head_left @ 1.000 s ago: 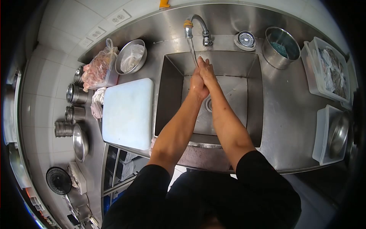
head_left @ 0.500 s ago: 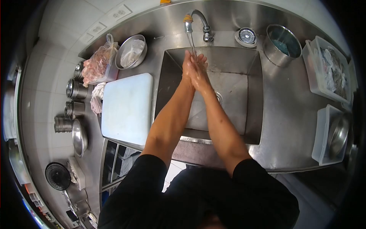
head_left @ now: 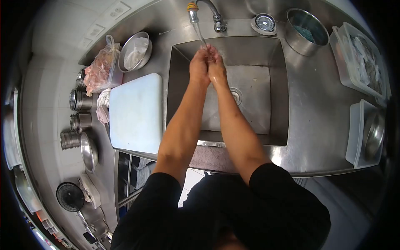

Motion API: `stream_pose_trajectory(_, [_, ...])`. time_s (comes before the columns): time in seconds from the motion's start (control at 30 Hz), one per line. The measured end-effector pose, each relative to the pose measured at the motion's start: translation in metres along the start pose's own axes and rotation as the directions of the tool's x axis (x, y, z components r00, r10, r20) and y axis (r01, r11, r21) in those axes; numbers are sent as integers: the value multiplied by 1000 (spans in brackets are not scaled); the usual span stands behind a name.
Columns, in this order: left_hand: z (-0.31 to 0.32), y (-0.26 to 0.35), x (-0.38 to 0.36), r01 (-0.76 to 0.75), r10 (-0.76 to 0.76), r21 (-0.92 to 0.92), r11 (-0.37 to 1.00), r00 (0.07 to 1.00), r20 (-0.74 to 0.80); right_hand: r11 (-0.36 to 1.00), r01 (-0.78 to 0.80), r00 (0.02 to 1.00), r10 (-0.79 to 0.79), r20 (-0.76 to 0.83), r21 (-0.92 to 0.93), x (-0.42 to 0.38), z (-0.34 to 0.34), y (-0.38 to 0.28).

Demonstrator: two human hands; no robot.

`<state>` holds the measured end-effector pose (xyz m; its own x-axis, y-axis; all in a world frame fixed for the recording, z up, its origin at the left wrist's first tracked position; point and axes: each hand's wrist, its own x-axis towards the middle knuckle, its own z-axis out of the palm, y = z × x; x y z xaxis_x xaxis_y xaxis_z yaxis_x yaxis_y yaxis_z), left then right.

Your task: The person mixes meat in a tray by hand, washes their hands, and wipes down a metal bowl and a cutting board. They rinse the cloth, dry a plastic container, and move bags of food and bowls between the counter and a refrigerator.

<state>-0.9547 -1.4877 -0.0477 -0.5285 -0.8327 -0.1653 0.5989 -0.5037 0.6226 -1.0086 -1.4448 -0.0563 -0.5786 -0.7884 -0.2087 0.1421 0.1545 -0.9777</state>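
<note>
My left hand [head_left: 199,67] and my right hand [head_left: 217,71] are side by side over the sink [head_left: 250,100], pressed against each other. Their wet fingers are curled in together, and no object shows in either hand. Water from the faucet [head_left: 193,15] runs down onto the fingertips. Yellowish bands are wrapped around the faucet's spout. Behind the right wrist, the round drain [head_left: 236,96] shows in the sink floor.
Left of the sink lie a white cutting board [head_left: 136,114], a metal bowl [head_left: 148,52] and a bag of raw meat [head_left: 98,74]. To the right are a steel pot [head_left: 296,46], a round dial scale [head_left: 265,23] and plastic bins [head_left: 342,68].
My hands have gone from palms rubbing together with fingers extended to side by side with fingers curled. The view has shifted, so the sink and faucet appear higher. Water still runs.
</note>
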Motion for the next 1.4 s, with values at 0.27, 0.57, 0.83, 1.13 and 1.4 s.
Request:
stream_pose_trajectory(0.27, [53,-35,-89,-59,194,494,867,954,-227,974,201,963,-178,202,-103,51,19,-17])
stream_pose_trajectory(0.57, [3,-23,5,282,-284,-38,959,946,-159,983,169,973,-155,172,-75,-18,-30,-33])
stream_pose_trajectory(0.83, [14,-11,47,22,0,899,438,1000,-24,560,827,514,-717,471,-50,-89,-49,-51])
stream_pose_trajectory(1.13, [-14,-5,2,-567,-191,666,-484,811,552,889,419,577,-103,810,-185,41,-46,-56])
stream_pose_trajectory(1.4, [-13,-39,10,-232,552,970,78,820,151,832,555,831,-554,49,3,-24,-23,-11])
